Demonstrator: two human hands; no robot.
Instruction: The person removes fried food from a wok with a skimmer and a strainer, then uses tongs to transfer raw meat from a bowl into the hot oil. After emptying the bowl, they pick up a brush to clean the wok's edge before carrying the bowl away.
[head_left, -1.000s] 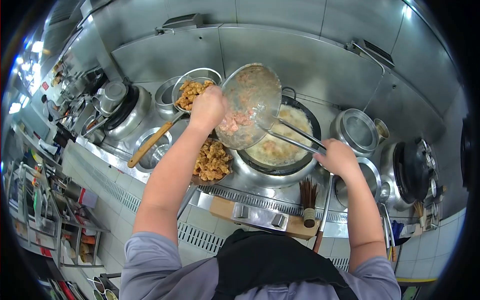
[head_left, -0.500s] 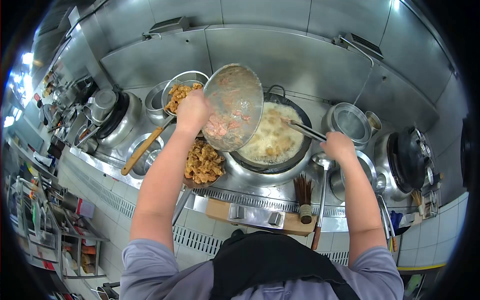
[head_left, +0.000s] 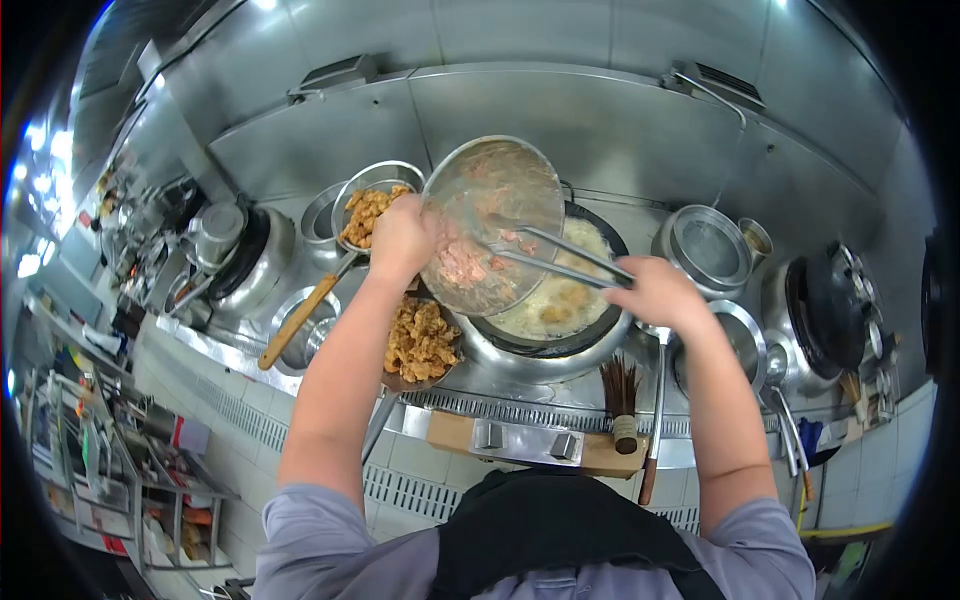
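Centre of frame, over wok [head_left: 560,346]: left hand [head_left: 400,238], fingers clamped on rim of tilted metal bowl [head_left: 500,160] (pink raw meat [head_left: 462,265] inside). Right hand [head_left: 660,293], fingers closed round tongs [head_left: 570,249], tips reaching into bowl. Fried pieces [head_left: 422,338] lie lower left of wok.

Commercial restaurant kitchen indicated: stainless-steel wok range [head_left: 520,408] backed by steel splashback [head_left: 600,130]; oil-filled wok [head_left: 560,312], strainer of fried pieces [head_left: 420,340], bamboo wok brush [head_left: 622,395], floor drain grating [head_left: 400,485] seen.

Tongs [head_left: 560,258] moved from wok [head_left: 560,310] back into bowl [head_left: 490,225].
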